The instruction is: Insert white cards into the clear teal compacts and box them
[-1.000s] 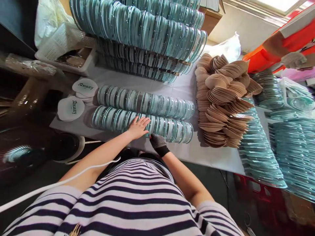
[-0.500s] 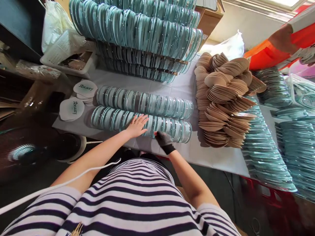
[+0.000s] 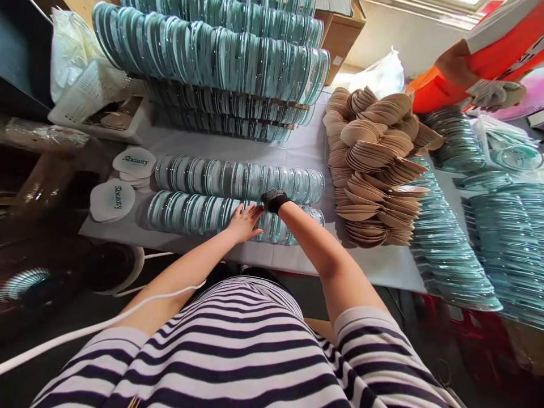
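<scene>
One left hand [image 3: 243, 224] lies spread on clear pieces [image 3: 182, 213]; whether the right hand [image 3: 274, 200] (fingertips hidden) pinches anything, I cannot tell.

Cloth strip [image 3: 304, 144] passable behind rear glassy row [image 3: 191, 174] (perhaps tight); brown stacks [image 3: 369, 156] block right.

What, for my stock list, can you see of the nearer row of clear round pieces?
The nearer row is thin, teal-tinted, see-through rounds, apparently plastic or glass, standing on edge, packed face to face. It lies along the front of the table, before a similar row. The left hand, spread, rests on it; the gloved right hand is at its far edge, contact unclear.
</scene>
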`<act>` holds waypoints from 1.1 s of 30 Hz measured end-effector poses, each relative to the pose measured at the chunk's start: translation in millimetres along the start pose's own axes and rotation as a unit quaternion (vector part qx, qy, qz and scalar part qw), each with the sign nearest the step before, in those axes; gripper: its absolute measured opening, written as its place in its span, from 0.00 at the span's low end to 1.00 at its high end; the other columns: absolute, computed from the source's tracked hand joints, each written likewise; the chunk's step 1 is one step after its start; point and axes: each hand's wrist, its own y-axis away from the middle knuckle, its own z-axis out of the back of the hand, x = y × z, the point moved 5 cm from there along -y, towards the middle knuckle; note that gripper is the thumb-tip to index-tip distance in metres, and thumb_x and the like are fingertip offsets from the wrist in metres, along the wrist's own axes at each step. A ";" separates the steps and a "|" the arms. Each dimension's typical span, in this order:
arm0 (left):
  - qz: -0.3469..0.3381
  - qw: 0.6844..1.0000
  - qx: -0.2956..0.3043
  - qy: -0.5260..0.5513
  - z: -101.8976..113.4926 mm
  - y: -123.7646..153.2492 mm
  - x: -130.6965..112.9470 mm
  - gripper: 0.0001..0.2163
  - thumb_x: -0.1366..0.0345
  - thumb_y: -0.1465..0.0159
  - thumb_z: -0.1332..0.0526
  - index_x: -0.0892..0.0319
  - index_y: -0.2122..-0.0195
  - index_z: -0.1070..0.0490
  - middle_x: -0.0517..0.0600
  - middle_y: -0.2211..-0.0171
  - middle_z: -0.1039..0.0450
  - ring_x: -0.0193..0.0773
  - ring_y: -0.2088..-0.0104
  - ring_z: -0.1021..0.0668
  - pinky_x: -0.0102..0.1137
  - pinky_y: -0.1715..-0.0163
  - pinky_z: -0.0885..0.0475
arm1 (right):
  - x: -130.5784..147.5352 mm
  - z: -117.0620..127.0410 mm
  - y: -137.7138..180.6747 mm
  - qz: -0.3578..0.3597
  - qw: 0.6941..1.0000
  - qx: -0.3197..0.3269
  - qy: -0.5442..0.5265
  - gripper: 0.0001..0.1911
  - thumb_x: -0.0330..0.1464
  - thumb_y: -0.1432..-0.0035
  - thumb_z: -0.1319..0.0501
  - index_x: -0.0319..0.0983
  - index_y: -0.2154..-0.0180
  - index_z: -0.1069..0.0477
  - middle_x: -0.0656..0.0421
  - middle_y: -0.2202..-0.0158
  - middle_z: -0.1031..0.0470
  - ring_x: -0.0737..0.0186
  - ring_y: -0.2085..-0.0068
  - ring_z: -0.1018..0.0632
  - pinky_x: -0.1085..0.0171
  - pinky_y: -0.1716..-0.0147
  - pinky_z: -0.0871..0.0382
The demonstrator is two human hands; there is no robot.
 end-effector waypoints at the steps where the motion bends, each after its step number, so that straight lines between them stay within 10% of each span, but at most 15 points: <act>1: 0.004 1.000 0.003 0.002 0.0 -0.2 0.1 0.32 0.50 0.35 0.45 0.53 0.32 0.48 0.51 0.32 0.47 0.47 0.32 0.47 0.52 0.33 0.59 | 0.8 -2.2 7.9 0.009 1.000 -0.025 0.004 0.14 0.32 0.40 0.42 0.36 0.54 0.24 0.45 0.54 0.22 0.52 0.52 0.22 0.59 0.55 0.30; 9: 0.009 1.000 -0.001 0.020 3.8 1.5 -3.0 0.31 0.51 0.35 0.45 0.53 0.32 0.48 0.51 0.32 0.48 0.48 0.32 0.47 0.52 0.33 0.59 | 21.4 -117.4 93.6 -0.056 0.977 -0.146 -0.142 0.16 0.36 0.35 0.49 0.40 0.57 0.25 0.52 0.59 0.20 0.57 0.57 0.20 0.67 0.64 0.35; 17: 0.014 1.000 0.012 0.006 4.2 6.5 -2.0 0.32 0.51 0.35 0.46 0.52 0.31 0.52 0.51 0.31 0.50 0.48 0.31 0.48 0.52 0.33 0.60 | 52.1 -192.0 88.4 -0.070 0.966 -0.125 -0.217 0.16 0.34 0.33 0.49 0.42 0.50 0.26 0.54 0.48 0.24 0.58 0.50 0.22 0.65 0.54 0.33; 25: -0.037 0.999 0.012 0.010 10.0 -12.1 -25.2 0.33 0.53 0.34 0.46 0.56 0.30 0.53 0.52 0.30 0.55 0.49 0.30 0.53 0.52 0.34 0.59 | -32.4 -86.9 105.3 -0.155 0.942 -0.245 -0.166 0.19 0.36 0.32 0.52 0.40 0.49 0.27 0.50 0.51 0.23 0.57 0.52 0.22 0.64 0.55 0.32; 33: -0.074 0.997 0.018 -0.002 -6.7 -32.7 -44.5 0.33 0.49 0.36 0.44 0.54 0.32 0.48 0.55 0.32 0.47 0.51 0.32 0.47 0.54 0.34 0.58 | -41.6 -12.3 16.0 -0.076 0.997 -0.003 -0.020 0.13 0.31 0.43 0.39 0.33 0.57 0.22 0.45 0.57 0.21 0.53 0.56 0.20 0.61 0.58 0.28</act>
